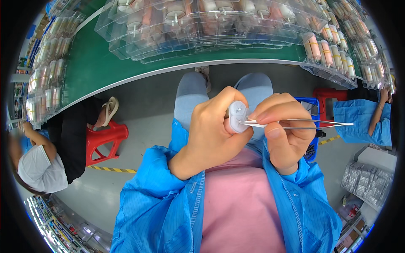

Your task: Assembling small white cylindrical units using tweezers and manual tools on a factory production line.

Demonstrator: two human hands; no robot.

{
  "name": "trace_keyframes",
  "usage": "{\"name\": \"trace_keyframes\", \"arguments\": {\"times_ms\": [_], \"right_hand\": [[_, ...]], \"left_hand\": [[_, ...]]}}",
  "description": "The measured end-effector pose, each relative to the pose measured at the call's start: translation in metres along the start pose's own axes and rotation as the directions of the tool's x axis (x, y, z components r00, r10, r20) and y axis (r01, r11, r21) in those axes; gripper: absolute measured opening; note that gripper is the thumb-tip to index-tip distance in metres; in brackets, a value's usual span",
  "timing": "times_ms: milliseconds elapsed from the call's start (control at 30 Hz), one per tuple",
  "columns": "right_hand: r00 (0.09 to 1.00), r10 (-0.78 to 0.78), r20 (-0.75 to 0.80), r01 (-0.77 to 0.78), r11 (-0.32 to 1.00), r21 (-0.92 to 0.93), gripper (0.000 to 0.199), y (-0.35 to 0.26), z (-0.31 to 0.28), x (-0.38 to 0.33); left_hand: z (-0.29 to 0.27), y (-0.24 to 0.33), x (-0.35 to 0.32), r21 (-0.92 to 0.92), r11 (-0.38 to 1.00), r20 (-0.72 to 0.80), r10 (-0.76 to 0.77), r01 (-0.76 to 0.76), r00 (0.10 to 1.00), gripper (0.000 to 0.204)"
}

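The left hand (211, 135) clenches a small white rounded plastic part (237, 117), face turned up toward the eyes, apparently to steady it. The right hand (282, 128) pinches slim metal tweezers (295, 123), whose tips meet the part just beside the left grip. Beyond both grips, the green counter (97, 67) carries clear plastic blister trays (202, 25) holding rows of cylindrical parts.

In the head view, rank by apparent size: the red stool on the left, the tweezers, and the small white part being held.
1. red stool
2. tweezers, long but very thin
3. small white part
Nearness enlarges the two held things, so real sizes differ more.
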State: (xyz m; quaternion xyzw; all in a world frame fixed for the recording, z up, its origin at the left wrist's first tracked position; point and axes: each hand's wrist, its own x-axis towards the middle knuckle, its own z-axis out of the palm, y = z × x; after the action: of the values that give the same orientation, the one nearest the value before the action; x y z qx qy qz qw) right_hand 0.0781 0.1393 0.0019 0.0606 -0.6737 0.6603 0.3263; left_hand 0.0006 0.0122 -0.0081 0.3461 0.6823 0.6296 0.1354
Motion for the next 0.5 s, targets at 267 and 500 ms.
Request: {"name": "trace_keyframes", "arguments": {"times_ms": [267, 500], "right_hand": [[0.998, -0.044, 0.05, 0.047, 0.997, -0.069, 0.012, 0.0007, -0.0001, 0.0034], [0.994, -0.039, 0.105, 0.053, 0.99, -0.134, 0.012, -0.0007, -0.0029, 0.0064]], "left_hand": [[0.0012, -0.0008, -0.0002, 0.081, 0.996, -0.034, 0.044, -0.041, 0.998, 0.027], [-0.0005, 0.0017, 0.0003, 0.124, 0.991, -0.023, 0.046, -0.043, 0.999, 0.027]]}}
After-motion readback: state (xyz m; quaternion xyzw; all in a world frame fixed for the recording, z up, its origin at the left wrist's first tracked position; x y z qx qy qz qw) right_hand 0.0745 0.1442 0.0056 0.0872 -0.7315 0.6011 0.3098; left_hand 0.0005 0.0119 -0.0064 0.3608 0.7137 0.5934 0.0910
